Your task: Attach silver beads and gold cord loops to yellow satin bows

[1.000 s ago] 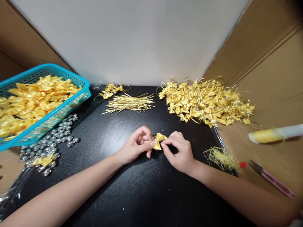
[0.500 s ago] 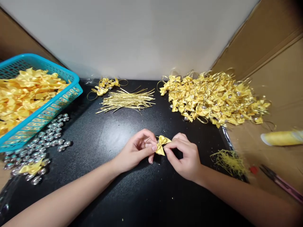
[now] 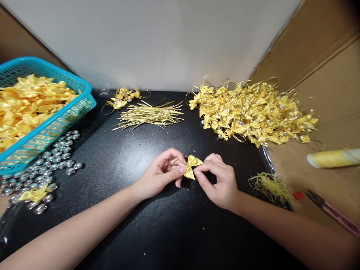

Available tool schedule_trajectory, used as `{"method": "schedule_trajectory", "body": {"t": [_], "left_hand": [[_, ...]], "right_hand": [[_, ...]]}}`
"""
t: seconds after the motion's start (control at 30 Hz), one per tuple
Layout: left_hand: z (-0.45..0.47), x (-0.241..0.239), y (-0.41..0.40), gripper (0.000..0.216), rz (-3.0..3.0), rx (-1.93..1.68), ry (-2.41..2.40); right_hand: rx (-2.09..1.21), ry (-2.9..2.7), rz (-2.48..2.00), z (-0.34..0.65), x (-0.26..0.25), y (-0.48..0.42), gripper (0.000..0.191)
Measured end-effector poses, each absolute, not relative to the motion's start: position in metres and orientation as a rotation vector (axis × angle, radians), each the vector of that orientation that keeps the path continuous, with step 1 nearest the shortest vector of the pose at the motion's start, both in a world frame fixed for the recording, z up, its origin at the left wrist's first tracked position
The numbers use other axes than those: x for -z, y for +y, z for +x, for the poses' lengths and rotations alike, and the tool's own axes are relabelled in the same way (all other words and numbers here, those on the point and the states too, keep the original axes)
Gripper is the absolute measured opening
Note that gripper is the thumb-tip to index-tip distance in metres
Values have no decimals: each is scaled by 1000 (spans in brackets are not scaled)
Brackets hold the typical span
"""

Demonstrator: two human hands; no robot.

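**Yellow bow (image 3: 192, 164) between left hand (image 3: 157, 174) and right hand (image 3: 221, 180)**

Above the black desk (image 3: 135, 225), the left hand grasped the bow at its left side, between thumb and finger; a thin gold loop (image 3: 172, 165) showed beside these fingers. The right hand had thumb and forefinger close together at the bow's right edge, but whether they pinched it, I could not tell. The left hand was therefore the nearer one. The bow's long axis seemed to run away from the person, crossing the line between both hands. Farther away lay gold strips (image 3: 153, 115), and behind, on the right, a heap of finished-looking bows (image 3: 250, 112).
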State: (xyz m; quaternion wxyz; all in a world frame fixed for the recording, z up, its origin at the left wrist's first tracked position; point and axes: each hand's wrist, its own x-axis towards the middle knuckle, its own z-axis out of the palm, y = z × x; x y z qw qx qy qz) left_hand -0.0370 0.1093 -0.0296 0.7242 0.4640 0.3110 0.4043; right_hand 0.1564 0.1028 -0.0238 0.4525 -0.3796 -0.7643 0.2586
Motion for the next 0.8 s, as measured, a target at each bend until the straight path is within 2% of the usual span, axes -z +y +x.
{"method": "schedule_trajectory", "body": {"t": [0.8], "left_hand": [[-36,27,111,12,1062,-887,680]], "right_hand": [[-654,-1885,-958,156,26,102,14]]}}
